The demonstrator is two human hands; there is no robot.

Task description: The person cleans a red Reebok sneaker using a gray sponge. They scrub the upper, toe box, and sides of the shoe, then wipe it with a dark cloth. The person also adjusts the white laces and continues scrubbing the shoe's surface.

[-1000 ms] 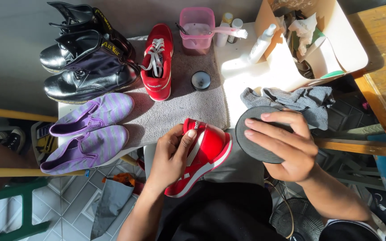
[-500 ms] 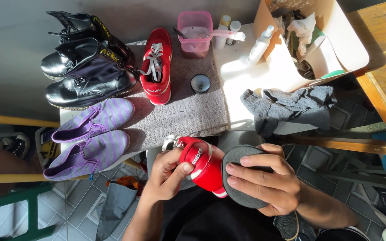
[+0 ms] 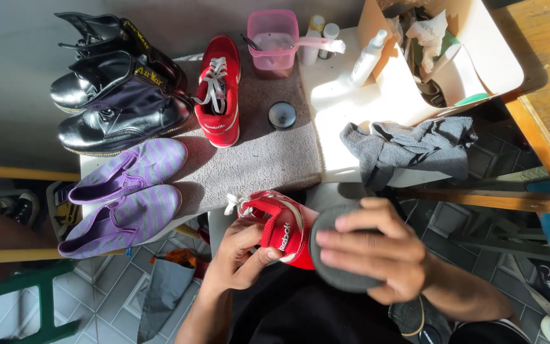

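- The left hand (image 3: 243, 255) wraps its fingers around a red sneaker (image 3: 284, 232), gripping its side, held over the person's lap just off the near edge of the table (image 3: 342, 105).
- The right hand (image 3: 377, 251) is spread wide over a dark round sponge pad (image 3: 338, 258), pressing it flat against the sneaker's side.
- The sneaker's white laces (image 3: 237, 202) hang loose towards the table's near edge.
- Two purple striped slip-ons (image 3: 125, 200) lie side by side at the near left corner of the table.
- A grey mat (image 3: 256, 159) covers the table's middle; a crumpled grey cloth (image 3: 408, 150) lies at the near right edge, in sunlight.
- A small round tin (image 3: 282, 115) sits on the mat, just beside a second red sneaker (image 3: 219, 89) that points towards the person.
- A pair of black leather boots (image 3: 112, 83) fills the far left corner.
- At the far edge stands a pink tub (image 3: 274, 38) with a toothbrush (image 3: 316, 43) laid across it, small bottles (image 3: 323, 30) behind it, and a white spray bottle (image 3: 367, 58) beside it.
- A tilted cardboard box (image 3: 479, 44) of supplies occupies the far right corner.
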